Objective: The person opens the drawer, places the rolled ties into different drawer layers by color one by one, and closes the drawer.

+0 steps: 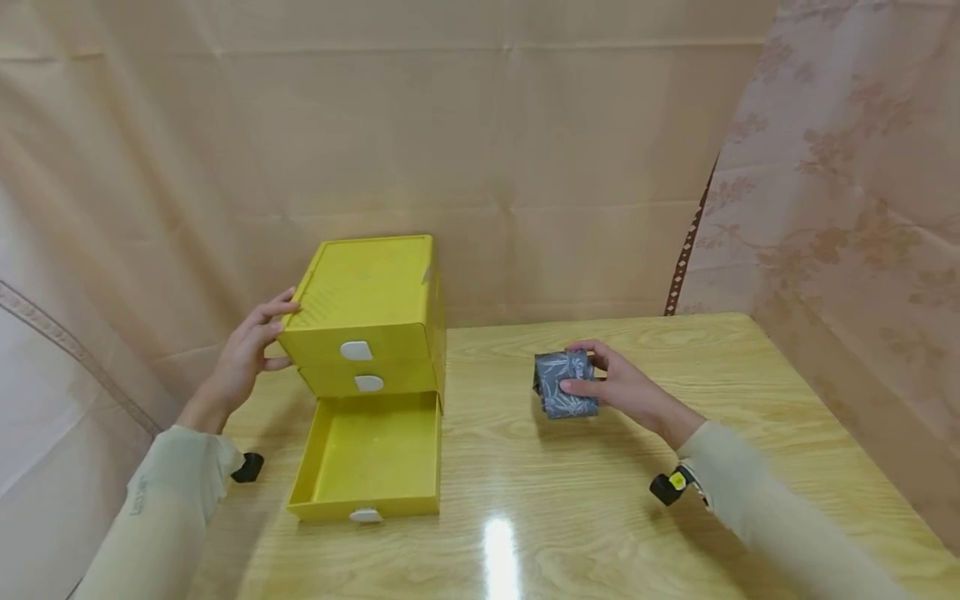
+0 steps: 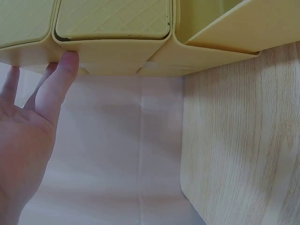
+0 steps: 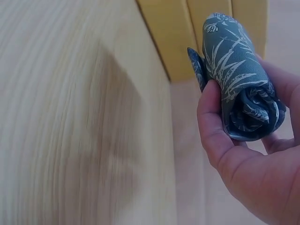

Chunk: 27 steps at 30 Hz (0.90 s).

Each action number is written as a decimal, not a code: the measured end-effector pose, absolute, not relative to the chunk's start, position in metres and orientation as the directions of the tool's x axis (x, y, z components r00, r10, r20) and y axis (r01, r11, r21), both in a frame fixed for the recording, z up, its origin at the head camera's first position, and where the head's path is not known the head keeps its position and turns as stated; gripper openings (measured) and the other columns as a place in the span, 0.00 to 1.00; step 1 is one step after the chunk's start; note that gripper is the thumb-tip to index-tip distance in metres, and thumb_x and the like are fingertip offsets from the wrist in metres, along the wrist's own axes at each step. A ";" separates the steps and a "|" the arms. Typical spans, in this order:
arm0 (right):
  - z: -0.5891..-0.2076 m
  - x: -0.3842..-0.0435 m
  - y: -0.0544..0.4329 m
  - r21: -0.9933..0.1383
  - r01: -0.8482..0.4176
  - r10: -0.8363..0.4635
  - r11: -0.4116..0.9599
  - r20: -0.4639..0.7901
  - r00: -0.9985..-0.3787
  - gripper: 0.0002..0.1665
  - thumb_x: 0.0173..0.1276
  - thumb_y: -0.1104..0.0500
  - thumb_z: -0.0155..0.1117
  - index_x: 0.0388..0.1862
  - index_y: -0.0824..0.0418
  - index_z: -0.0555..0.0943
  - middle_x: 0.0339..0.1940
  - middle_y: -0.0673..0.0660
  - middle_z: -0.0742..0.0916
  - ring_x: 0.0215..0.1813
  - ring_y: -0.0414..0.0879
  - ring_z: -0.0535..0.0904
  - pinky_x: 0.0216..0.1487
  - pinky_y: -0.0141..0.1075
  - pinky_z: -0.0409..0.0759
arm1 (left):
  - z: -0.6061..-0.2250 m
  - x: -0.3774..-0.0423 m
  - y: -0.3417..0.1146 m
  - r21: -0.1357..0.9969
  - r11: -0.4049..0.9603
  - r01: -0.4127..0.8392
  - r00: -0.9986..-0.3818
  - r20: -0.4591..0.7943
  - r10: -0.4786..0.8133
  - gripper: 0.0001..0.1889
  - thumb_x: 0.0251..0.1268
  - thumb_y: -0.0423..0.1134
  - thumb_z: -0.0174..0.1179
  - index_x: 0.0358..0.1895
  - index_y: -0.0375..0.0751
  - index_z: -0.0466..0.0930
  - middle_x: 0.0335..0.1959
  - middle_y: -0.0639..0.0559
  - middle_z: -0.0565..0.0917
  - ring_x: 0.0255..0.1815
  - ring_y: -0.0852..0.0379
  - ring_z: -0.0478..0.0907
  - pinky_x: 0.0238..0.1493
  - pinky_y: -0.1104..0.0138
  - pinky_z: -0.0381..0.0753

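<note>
A yellow drawer unit (image 1: 360,283) with three stacked drawers stands toward the left of the table. The bottom drawer (image 1: 375,454) is pulled out and nothing lies in it; the upper two are closed. My left hand (image 1: 243,354) rests against the unit's left side, fingers at the top edge. In the left wrist view the thumb (image 2: 69,63) touches the side near the front. Over the table to the right, my right hand (image 1: 630,387) holds a rolled-up grey-blue cloth (image 3: 239,70) with white leaf prints, thumb on one side and fingers on the other. Its coiled end faces the wrist camera.
The wooden table (image 1: 525,467) reaches back to a beige curtain (image 1: 487,167). A flowered curtain (image 1: 847,208) hangs along the right side, and pale fabric (image 1: 52,400) on the left. Each wrist wears a small black device (image 1: 666,489).
</note>
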State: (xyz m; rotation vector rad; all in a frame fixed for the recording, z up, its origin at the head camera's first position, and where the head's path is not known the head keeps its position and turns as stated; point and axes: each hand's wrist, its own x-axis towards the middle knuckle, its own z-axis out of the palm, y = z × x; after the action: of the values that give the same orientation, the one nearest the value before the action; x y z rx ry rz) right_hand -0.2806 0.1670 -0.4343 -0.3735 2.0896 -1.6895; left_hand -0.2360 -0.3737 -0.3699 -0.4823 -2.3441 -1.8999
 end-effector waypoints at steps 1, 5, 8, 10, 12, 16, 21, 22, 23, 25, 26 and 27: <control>-0.434 -0.279 0.160 -0.976 0.059 -0.472 0.209 -0.153 -0.868 0.40 0.68 0.55 0.73 0.74 0.55 0.63 0.66 0.68 0.69 0.56 0.57 0.78 0.51 0.45 0.83 | -0.370 -0.236 -0.374 0.938 0.180 0.297 -0.946 0.263 0.191 0.18 0.84 0.43 0.41 0.68 0.47 0.71 0.83 0.51 0.48 0.71 0.61 0.61 0.45 0.66 0.84; -0.434 -0.270 0.131 -0.984 0.078 -0.523 0.160 -0.152 -0.839 0.38 0.69 0.57 0.72 0.73 0.55 0.64 0.64 0.67 0.70 0.56 0.56 0.79 0.51 0.46 0.83 | -0.369 -0.235 -0.374 0.934 0.185 0.306 -0.942 0.270 0.200 0.19 0.84 0.44 0.41 0.68 0.46 0.71 0.84 0.50 0.48 0.70 0.63 0.62 0.45 0.67 0.84; -0.434 -0.264 0.112 -0.987 0.086 -0.555 0.138 -0.149 -0.818 0.38 0.69 0.58 0.72 0.73 0.55 0.65 0.63 0.66 0.71 0.55 0.55 0.79 0.51 0.46 0.84 | -0.370 -0.234 -0.374 0.933 0.185 0.309 -0.941 0.271 0.203 0.19 0.84 0.44 0.41 0.69 0.46 0.70 0.84 0.51 0.48 0.69 0.64 0.63 0.45 0.67 0.84; -0.432 -0.261 0.101 -0.989 0.089 -0.573 0.121 -0.143 -0.807 0.38 0.69 0.58 0.72 0.73 0.55 0.65 0.62 0.66 0.72 0.55 0.55 0.79 0.50 0.47 0.84 | -0.370 -0.234 -0.373 0.934 0.179 0.310 -0.941 0.273 0.202 0.19 0.84 0.44 0.41 0.69 0.47 0.71 0.84 0.51 0.48 0.70 0.63 0.62 0.45 0.67 0.84; -0.432 -0.259 0.090 -0.990 0.093 -0.588 0.106 -0.138 -0.797 0.38 0.69 0.58 0.72 0.73 0.54 0.65 0.62 0.65 0.72 0.54 0.55 0.80 0.50 0.46 0.84 | -0.372 -0.234 -0.373 0.934 0.174 0.311 -0.940 0.276 0.200 0.19 0.84 0.44 0.41 0.69 0.47 0.71 0.84 0.51 0.48 0.70 0.62 0.62 0.45 0.67 0.84; -0.432 -0.254 0.065 -0.991 0.118 -0.608 0.064 -0.132 -0.783 0.38 0.68 0.57 0.73 0.73 0.53 0.65 0.62 0.65 0.73 0.52 0.53 0.81 0.48 0.44 0.84 | -0.372 -0.234 -0.374 0.935 0.173 0.310 -0.941 0.276 0.193 0.19 0.84 0.43 0.41 0.69 0.46 0.71 0.83 0.50 0.48 0.70 0.62 0.62 0.45 0.67 0.84; -0.431 -0.244 0.034 -0.985 0.173 -0.625 -0.003 -0.133 -0.769 0.35 0.69 0.62 0.71 0.70 0.54 0.66 0.62 0.65 0.74 0.52 0.54 0.82 0.48 0.45 0.85 | -0.372 -0.236 -0.372 0.936 0.188 0.297 -0.946 0.261 0.190 0.19 0.84 0.46 0.41 0.69 0.47 0.70 0.84 0.51 0.47 0.71 0.61 0.61 0.46 0.67 0.83; -0.431 -0.242 0.027 -0.983 0.184 -0.630 -0.012 -0.136 -0.764 0.34 0.69 0.62 0.71 0.69 0.54 0.66 0.62 0.64 0.75 0.53 0.54 0.82 0.49 0.46 0.85 | -0.372 -0.236 -0.372 0.936 0.194 0.295 -0.947 0.259 0.190 0.19 0.84 0.46 0.42 0.70 0.47 0.70 0.84 0.51 0.47 0.71 0.61 0.61 0.46 0.67 0.83; -0.430 -0.239 0.021 -0.981 0.191 -0.634 -0.016 -0.138 -0.761 0.34 0.69 0.62 0.71 0.69 0.54 0.66 0.61 0.64 0.75 0.53 0.54 0.82 0.49 0.46 0.85 | -0.372 -0.236 -0.372 0.935 0.197 0.295 -0.947 0.259 0.190 0.20 0.84 0.46 0.42 0.70 0.47 0.70 0.84 0.50 0.47 0.72 0.60 0.61 0.46 0.67 0.83; -0.430 -0.235 0.008 -0.981 0.192 -0.643 -0.022 -0.134 -0.754 0.33 0.68 0.63 0.71 0.68 0.54 0.66 0.60 0.64 0.76 0.53 0.54 0.82 0.49 0.46 0.85 | -0.373 -0.236 -0.373 0.935 0.196 0.297 -0.946 0.260 0.192 0.20 0.84 0.46 0.41 0.70 0.47 0.70 0.84 0.50 0.47 0.72 0.60 0.61 0.46 0.67 0.83; -0.430 -0.232 0.003 -0.981 0.191 -0.647 -0.023 -0.131 -0.751 0.33 0.68 0.63 0.71 0.67 0.54 0.67 0.60 0.63 0.77 0.53 0.54 0.82 0.49 0.46 0.85 | -0.373 -0.236 -0.374 0.934 0.198 0.299 -0.946 0.262 0.192 0.20 0.84 0.46 0.41 0.70 0.46 0.70 0.84 0.50 0.47 0.72 0.60 0.61 0.46 0.66 0.83; -0.429 -0.230 -0.003 -0.981 0.192 -0.648 -0.025 -0.131 -0.750 0.33 0.68 0.64 0.72 0.66 0.53 0.67 0.59 0.63 0.77 0.53 0.54 0.82 0.49 0.46 0.85 | -0.373 -0.236 -0.374 0.933 0.197 0.301 -0.945 0.264 0.193 0.20 0.84 0.46 0.41 0.70 0.46 0.70 0.84 0.50 0.47 0.72 0.60 0.61 0.45 0.66 0.83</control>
State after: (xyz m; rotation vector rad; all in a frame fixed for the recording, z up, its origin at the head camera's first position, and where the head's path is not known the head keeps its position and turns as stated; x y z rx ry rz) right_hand -0.2297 -0.0033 -0.4293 -0.4802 1.6664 -1.8349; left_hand -0.2364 -0.3745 -0.3731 -0.4882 -2.3609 -1.8742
